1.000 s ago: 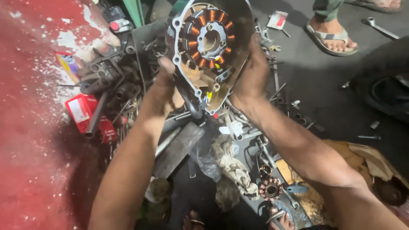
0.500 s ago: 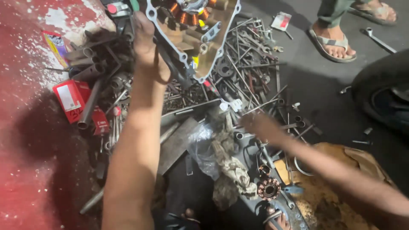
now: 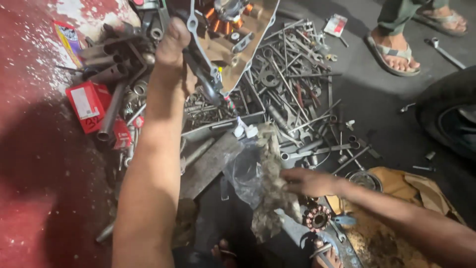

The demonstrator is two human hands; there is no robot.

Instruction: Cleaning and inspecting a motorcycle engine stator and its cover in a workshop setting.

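While the right hand (image 3: 310, 181) pinches a dirty grey rag (image 3: 271, 191) near the middle, fingers closed on the cloth, a small stator coil (image 3: 316, 218) lies just right of the rag's lower end. Clear plastic bag (image 3: 245, 173) sits just left of the rag. Left hand (image 3: 173, 47) reaches far, fingers wrapped round the edge of a metal engine cover (image 3: 233, 34) with orange windings, held above a tray of wrenches (image 3: 292, 84). Red boxes (image 3: 91, 106) lie far left. Another person's sandalled foot (image 3: 394, 49) far right, beside a tyre (image 3: 448, 116).
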